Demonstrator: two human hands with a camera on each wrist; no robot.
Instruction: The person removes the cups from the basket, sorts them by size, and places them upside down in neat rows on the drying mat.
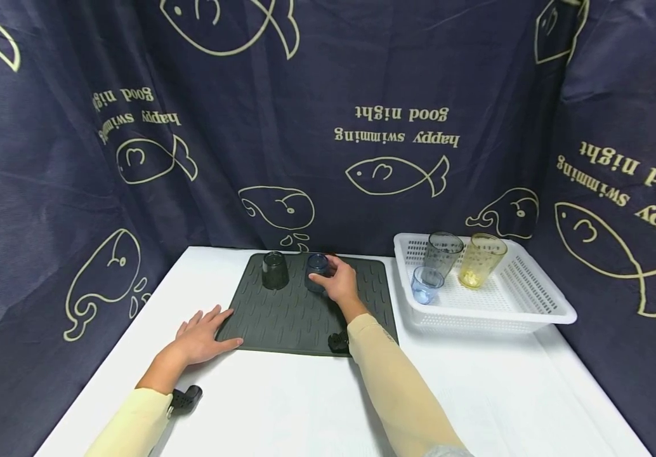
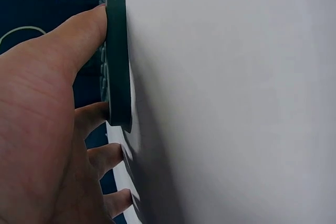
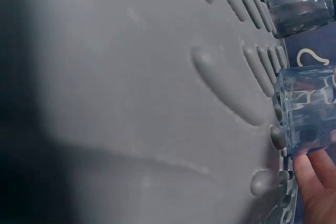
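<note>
On the dark grey ribbed mat, my right hand grips a blue drinking glass between thumb and fingers. The glass stands mouth down at the back of the mat; in the right wrist view the blue glass has its rim right at the mat surface. To its left stands a dark smoky glass, also upside down. My left hand lies with spread fingers at the mat's front left corner. In the left wrist view its thumb touches the mat's edge.
A white plastic basket stands on the right of the white table. Inside it are a grey glass, a yellow glass and a small light-blue glass. A navy curtain hangs behind the table.
</note>
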